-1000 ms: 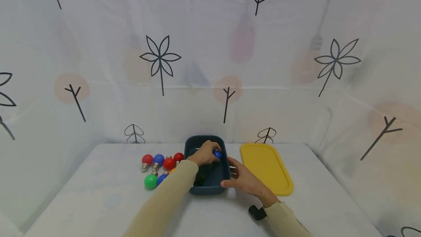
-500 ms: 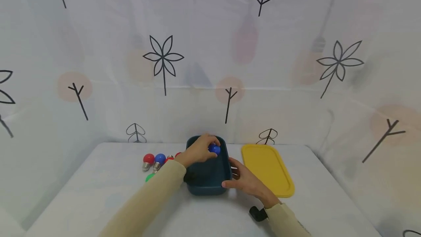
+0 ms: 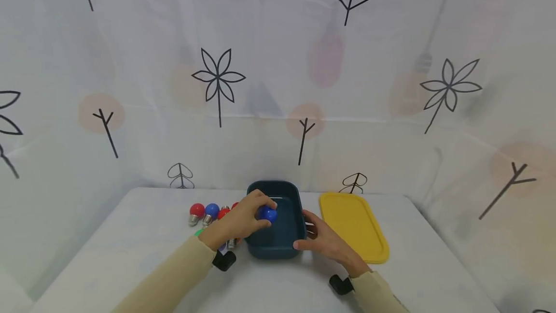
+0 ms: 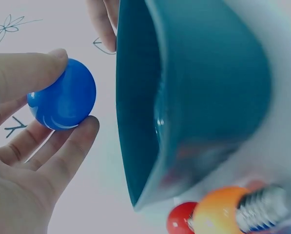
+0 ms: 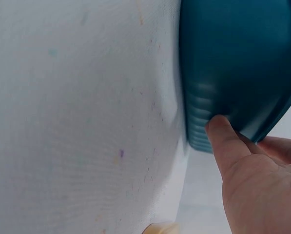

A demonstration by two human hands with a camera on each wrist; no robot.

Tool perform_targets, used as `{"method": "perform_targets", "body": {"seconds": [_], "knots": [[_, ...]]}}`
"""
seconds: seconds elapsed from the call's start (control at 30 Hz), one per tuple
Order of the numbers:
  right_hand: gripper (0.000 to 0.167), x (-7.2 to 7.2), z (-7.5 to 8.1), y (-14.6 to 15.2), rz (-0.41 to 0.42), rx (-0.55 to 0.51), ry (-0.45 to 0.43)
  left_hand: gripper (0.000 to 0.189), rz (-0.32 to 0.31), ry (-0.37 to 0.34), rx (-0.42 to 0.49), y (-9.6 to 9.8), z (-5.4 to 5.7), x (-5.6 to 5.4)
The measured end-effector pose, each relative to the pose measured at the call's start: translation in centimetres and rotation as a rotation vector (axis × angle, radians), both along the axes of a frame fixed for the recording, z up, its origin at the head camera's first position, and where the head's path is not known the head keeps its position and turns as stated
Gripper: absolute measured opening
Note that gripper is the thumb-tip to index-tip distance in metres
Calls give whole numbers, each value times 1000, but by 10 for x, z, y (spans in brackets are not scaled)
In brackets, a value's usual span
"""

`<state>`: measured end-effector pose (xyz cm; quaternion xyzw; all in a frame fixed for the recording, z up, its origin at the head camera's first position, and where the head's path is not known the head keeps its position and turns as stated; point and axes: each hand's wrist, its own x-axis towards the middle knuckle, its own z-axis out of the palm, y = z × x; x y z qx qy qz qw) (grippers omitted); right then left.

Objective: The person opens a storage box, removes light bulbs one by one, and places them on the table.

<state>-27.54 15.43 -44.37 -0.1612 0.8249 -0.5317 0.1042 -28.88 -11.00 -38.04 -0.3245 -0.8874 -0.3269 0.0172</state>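
My left hand (image 3: 243, 217) pinches a round blue light bulb (image 3: 269, 214) between thumb and fingers, above the left side of a dark teal bin (image 3: 278, 252). In the left wrist view, the blue bulb (image 4: 69, 97) is apart from the bin's rim (image 4: 157, 29), and its base is not visible. My right hand (image 3: 327, 241) rests against the bin's right side near the front corner. Seen from the right wrist, the thumb (image 5: 221, 129) touches the outer wall (image 5: 233, 63). No bulb shows on the visible part of the bin's floor.
Left of the bin lie several bulbs, among them a red one (image 3: 197, 210), a blue one (image 3: 212, 209) and an orange one (image 4: 218, 209); my left arm hides some. A yellow lid (image 3: 354, 226) lies to the right on the white table (image 3: 295, 286).
My left hand, with the blue bulb in it, has come up from inside the bin and moved left and nearer. The right hand stays at the bin's side.
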Motion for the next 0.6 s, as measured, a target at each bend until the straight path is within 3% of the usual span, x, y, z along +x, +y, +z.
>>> {"method": "perform_targets", "body": {"seconds": [0.4,0.6], "knots": [[93,-3,-6,1,19,-19,10,37,70,74,141,-44,-17,30],[93,-3,-7,3,15,-18,18,42,124,100,119,-61,-24,39]]}}
